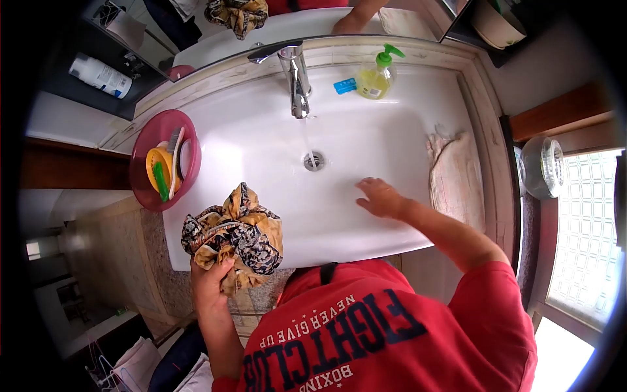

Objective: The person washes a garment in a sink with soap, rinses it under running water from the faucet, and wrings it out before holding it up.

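My left hand (210, 277) is closed round a bunched patterned cloth (245, 238), yellow-brown with dark floral print, held over the sink's front left edge. Over the right part of the white sink (353, 228) is my right hand (382, 198), fingers apart and holding nothing. I cannot tell whether it touches the basin. A chrome faucet (297, 81) runs a thin stream of water towards the drain (313, 161).
A pink basin (138, 160) with brushes and a yellow item sits at the sink's left. Behind stand a soap pump bottle (374, 83) and a small blue object (345, 85). A pale cloth (457, 176) lies along the right rim.
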{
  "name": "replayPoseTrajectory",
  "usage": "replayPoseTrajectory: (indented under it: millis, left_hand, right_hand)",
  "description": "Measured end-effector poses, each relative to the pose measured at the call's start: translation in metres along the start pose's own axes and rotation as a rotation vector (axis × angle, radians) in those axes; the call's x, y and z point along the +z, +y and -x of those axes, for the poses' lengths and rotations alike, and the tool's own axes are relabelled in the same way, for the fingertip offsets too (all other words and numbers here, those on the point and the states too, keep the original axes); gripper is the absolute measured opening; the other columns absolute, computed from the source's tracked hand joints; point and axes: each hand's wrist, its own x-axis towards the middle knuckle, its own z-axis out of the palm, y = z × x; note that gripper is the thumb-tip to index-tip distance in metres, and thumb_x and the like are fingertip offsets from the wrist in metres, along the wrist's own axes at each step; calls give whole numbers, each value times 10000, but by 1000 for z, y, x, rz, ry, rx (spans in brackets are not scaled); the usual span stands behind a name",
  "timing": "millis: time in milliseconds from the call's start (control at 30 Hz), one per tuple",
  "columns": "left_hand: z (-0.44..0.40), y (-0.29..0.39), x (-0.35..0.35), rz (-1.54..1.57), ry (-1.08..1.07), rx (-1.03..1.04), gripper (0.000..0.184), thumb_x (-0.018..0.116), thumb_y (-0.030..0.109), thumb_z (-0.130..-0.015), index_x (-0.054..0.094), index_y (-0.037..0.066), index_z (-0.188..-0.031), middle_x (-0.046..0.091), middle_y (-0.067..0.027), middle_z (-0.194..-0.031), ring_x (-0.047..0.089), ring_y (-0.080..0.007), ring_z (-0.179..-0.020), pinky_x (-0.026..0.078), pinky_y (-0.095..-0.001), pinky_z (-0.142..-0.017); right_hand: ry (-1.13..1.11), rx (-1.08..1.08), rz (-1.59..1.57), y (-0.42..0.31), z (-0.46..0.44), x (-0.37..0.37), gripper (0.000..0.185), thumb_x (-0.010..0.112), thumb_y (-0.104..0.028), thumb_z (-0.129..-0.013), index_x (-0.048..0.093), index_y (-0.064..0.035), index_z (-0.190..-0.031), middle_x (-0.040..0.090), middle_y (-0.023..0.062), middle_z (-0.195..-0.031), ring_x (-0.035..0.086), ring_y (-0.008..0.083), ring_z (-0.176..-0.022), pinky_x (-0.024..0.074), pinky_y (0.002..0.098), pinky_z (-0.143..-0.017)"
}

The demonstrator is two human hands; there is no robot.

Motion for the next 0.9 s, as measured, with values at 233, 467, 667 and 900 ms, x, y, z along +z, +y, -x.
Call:
replayPoseTrajectory:
  millis: [233, 467, 667, 900]
  left_hand:
    - [13, -6, -4, 5, 130, 2, 607, 583, -96, -704, 431, 5, -1283, 572, -119, -1139, 605, -236, -1006, 517, -358, -865]
    - [17, -5, 6, 22, 179, -17, 552, 655, -63, -680, 500, -17, -1209, 608, -103, -1089, 618, -210, -969, 499, -335, -865]
    - [28, -12, 5, 52, 249, 56, 585, 668, -69, -673, 488, -5, -1226, 601, -95, -1094, 612, -210, -979, 501, -336, -856]
    - [42, -5, 6, 26, 355, 147, 646, 605, -91, -725, 388, 26, -1322, 544, -135, -1198, 582, -252, -1059, 503, -379, -894]
  right_hand:
    - [176, -428, -25, -98, 13, 15, 493, 513, -396, -901, 503, -66, -1268, 526, 158, -1250, 477, 342, -1170, 340, 514, -1004]
    - [300, -138, 228, -27, -81, -9, 296, 564, -209, -835, 590, -38, -1076, 614, 137, -1057, 583, 298, -974, 453, 488, -840]
    - [218, 253, -1259, -54, -152, -62, 187, 503, -181, -884, 569, -11, -844, 552, 81, -639, 575, 207, -593, 511, 351, -560]
    - [100, 226, -2043, -88, -194, -77, 193, 441, -152, -921, 537, -44, -792, 563, 71, -691, 544, 193, -577, 481, 331, -546]
